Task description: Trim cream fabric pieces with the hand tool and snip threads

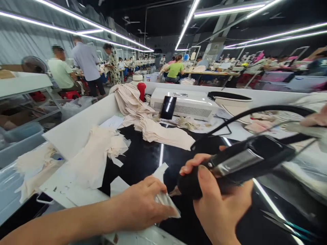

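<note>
My left hand [143, 204] pinches a small white fabric piece [160, 173], its fingers closed on the folded end above the black tabletop [176, 161]. My right hand [219, 204] is wrapped round a bulky black hand tool [255, 158] with a shiny metal plate on its side, held tilted over the table. A thick black cable [252, 110] arches above the tool. Its exact kind I cannot make out. Beyond my hands lies a stack of cream fabric pieces [166, 134]. Left of it, more pale pieces [94, 154] spread over the table edge.
A phone [168, 107] leans on a white vented machine [186, 102]. Scissors [286, 224] lie at the lower right. A low white partition [81, 126] borders the table. At the right edge is part of a blurred hand [316, 117]. Several people work at tables behind.
</note>
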The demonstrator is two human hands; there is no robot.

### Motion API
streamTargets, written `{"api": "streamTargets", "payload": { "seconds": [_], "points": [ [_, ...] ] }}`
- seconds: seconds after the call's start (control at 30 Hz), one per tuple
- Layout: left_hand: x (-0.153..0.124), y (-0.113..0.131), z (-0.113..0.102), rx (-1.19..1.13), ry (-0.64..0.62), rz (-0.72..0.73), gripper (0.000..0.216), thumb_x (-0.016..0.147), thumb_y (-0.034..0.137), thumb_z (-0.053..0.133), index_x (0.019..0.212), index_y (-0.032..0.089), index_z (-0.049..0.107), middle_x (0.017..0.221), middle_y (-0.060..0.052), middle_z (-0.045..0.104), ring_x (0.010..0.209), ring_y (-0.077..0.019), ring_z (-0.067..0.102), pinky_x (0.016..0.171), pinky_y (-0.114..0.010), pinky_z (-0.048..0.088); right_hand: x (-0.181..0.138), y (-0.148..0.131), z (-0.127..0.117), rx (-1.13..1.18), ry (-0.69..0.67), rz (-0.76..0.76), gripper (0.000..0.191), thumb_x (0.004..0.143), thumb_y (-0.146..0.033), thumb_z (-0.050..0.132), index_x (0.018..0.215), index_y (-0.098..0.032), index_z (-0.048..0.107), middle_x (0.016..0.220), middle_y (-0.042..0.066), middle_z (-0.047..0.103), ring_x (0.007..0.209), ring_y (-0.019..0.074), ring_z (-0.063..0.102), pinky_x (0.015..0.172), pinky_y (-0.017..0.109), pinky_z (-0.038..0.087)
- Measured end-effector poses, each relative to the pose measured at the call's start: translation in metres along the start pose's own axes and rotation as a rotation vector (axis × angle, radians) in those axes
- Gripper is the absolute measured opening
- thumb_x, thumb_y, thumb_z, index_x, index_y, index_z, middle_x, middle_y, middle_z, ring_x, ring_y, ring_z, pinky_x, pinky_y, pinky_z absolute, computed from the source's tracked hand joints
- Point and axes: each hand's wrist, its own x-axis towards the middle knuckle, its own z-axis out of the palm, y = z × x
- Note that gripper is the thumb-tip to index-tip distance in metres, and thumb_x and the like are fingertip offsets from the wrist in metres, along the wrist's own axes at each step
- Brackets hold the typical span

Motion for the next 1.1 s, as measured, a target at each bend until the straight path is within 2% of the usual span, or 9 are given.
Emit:
{"api": "streamTargets", "payload": {
  "seconds": [0.1,0.17,0.3,0.37,0.47,0.6,0.73,1.1],
  "points": [
    [0.001,0.001,0.008,0.056,-0.035,0.029,0.029,0.104,0.04,0.057,0.127,0.027,0.067,0.115,-0.012,0.062,0.117,-0.0235,0.058,0.107,-0.038,0.05,0.0,-0.001,-0.005,-0.039,0.034,0.034,0.047,0.08,-0.031,0.083,0.119,-0.029,0.057,0.079,-0.003,0.067,0.059,0.0185,0.064,0.056,0.034,0.059],
    [0.0,0.0,0.017,0.116,-0.028,0.06,0.032,0.103,0.041,0.058,0.131,0.025,0.064,0.115,-0.013,0.064,0.116,-0.0245,0.059,0.106,-0.039,0.051,-0.001,-0.001,-0.007,-0.041,0.062,0.05,0.048,0.079,-0.03,0.084,0.119,-0.03,0.058,0.079,-0.003,0.067,0.058,0.0199,0.064,0.055,0.036,0.06],
    [-0.004,-0.002,0.026,0.114,-0.017,0.035,0.033,0.102,0.042,0.061,0.123,0.016,0.062,0.115,-0.013,0.065,0.109,-0.0219,0.063,0.103,-0.032,0.053,-0.007,-0.005,-0.008,-0.03,0.104,0.053,0.048,0.077,-0.029,0.084,0.118,-0.03,0.06,0.078,-0.002,0.067,0.058,0.0203,0.064,0.056,0.036,0.059],
    [-0.004,-0.003,0.022,0.066,-0.059,0.011,0.037,0.1,0.048,0.063,0.115,0.014,0.063,0.118,-0.012,0.065,0.112,-0.0219,0.063,0.106,-0.032,0.052,-0.01,-0.007,-0.006,-0.035,0.124,0.059,0.048,0.076,-0.027,0.083,0.118,-0.03,0.06,0.077,-0.003,0.067,0.059,0.0196,0.064,0.06,0.036,0.058],
    [-0.004,-0.005,0.01,0.051,-0.101,-0.031,0.033,0.099,0.048,0.064,0.109,0.016,0.064,0.123,-0.009,0.065,0.116,-0.0223,0.064,0.114,-0.042,0.047,-0.012,-0.011,-0.003,-0.041,0.155,0.071,0.047,0.076,-0.025,0.082,0.117,-0.03,0.06,0.077,-0.003,0.067,0.059,0.0179,0.063,0.063,0.035,0.056],
    [-0.005,-0.011,-0.003,0.062,-0.111,-0.045,0.028,0.104,0.046,0.057,0.112,0.021,0.067,0.124,-0.007,0.065,0.114,-0.0199,0.065,0.117,-0.045,0.044,-0.011,-0.012,-0.002,-0.032,0.146,0.088,0.048,0.074,-0.027,0.083,0.116,-0.03,0.059,0.077,-0.004,0.067,0.059,0.0186,0.063,0.062,0.036,0.055],
    [-0.005,-0.018,-0.004,0.047,-0.11,-0.024,0.027,0.105,0.046,0.055,0.117,0.025,0.067,0.123,-0.004,0.066,0.118,-0.0199,0.063,0.118,-0.048,0.041,-0.01,-0.01,-0.005,-0.038,0.122,0.08,0.048,0.075,-0.029,0.084,0.116,-0.029,0.058,0.078,-0.003,0.067,0.058,0.0196,0.063,0.062,0.037,0.056],
    [-0.006,-0.026,-0.002,0.031,-0.097,0.021,0.028,0.105,0.045,0.055,0.12,0.025,0.067,0.127,-0.006,0.066,0.12,-0.0193,0.062,0.117,-0.043,0.042,-0.011,-0.01,-0.006,-0.048,0.143,0.056,0.047,0.076,-0.029,0.083,0.115,-0.029,0.059,0.078,-0.003,0.068,0.059,0.019,0.063,0.063,0.036,0.056]
  ]
}}
